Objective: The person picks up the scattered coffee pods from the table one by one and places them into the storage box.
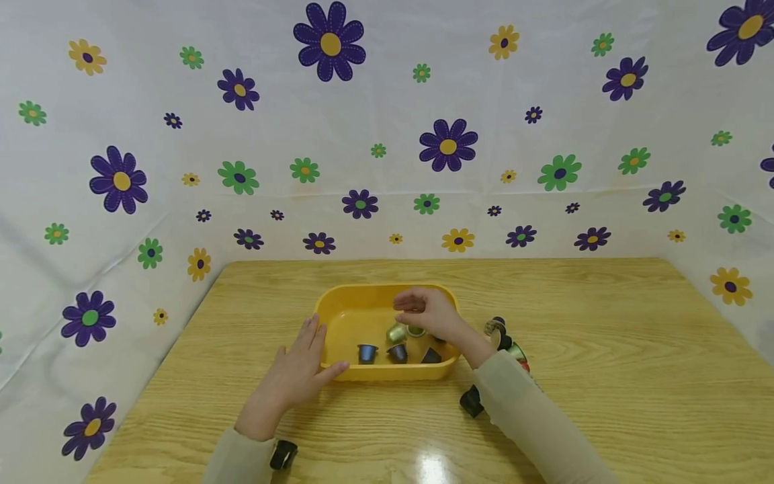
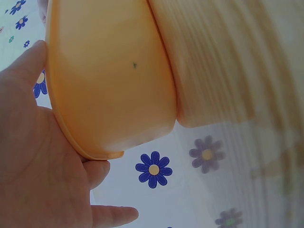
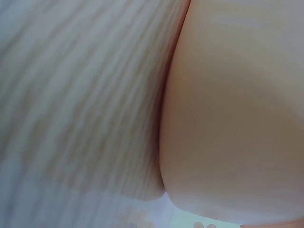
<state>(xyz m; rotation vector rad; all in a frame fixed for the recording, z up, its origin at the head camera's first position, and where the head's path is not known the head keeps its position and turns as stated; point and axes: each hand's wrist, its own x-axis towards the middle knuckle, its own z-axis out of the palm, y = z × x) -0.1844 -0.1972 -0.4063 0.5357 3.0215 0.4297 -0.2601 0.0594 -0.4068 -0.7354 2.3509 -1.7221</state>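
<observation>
A shallow yellow tray [image 1: 353, 371] sits on the wooden table with several coffee capsules inside. Among them are a blue capsule [image 1: 367, 354], a dark capsule [image 1: 397, 353], a black capsule [image 1: 431, 356] and a pale green capsule [image 1: 396, 333]. My left hand [image 1: 296, 370] rests on the tray's left end, fingers spread along the rim and thumb at the front corner. In the left wrist view, the palm [image 2: 42, 166] lies against the tray's edge. Over the tray's right part hovers my right hand [image 1: 432, 314], fingers loosely bent, thumb apart, nothing visible between them.
Right of the tray, more capsules [image 1: 516, 351] lie on the wooden table [image 1: 617, 376], partly hidden by the right sleeve [image 1: 526, 410]. A flower-patterned white cloth [image 1: 387, 101] hangs behind and at both sides. The tray's outer wall [image 3: 232, 114] fills much of the right wrist view.
</observation>
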